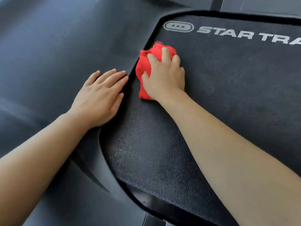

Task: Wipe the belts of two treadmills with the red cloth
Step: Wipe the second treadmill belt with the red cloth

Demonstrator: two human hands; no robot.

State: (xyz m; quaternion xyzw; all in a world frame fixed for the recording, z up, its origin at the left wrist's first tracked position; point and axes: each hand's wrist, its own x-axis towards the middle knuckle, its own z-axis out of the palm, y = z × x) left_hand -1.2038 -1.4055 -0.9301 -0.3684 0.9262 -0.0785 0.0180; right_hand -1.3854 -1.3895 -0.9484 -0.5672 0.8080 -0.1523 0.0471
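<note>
My right hand (164, 79) clenched the bunched cloth (143, 66) against the belt (228, 82) for pressure; my left hand (97, 98), fingers (112, 75) released, braced flat on the rail (48, 46).

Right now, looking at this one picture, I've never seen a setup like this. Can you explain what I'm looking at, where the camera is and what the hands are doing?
There is no machine arm here. These are a person's two bare hands, filmed by a single camera worn on the head, looking forward and down. The rough black surface is a treadmill belt. Its white lettering reads STAR TRA before the picture's edge cuts it off. The right hand grips a bunched red cloth that rests on the belt near its left edge. The left hand lies flat with straight fingers on the smooth dark side rail beside the belt and holds nothing.
</note>
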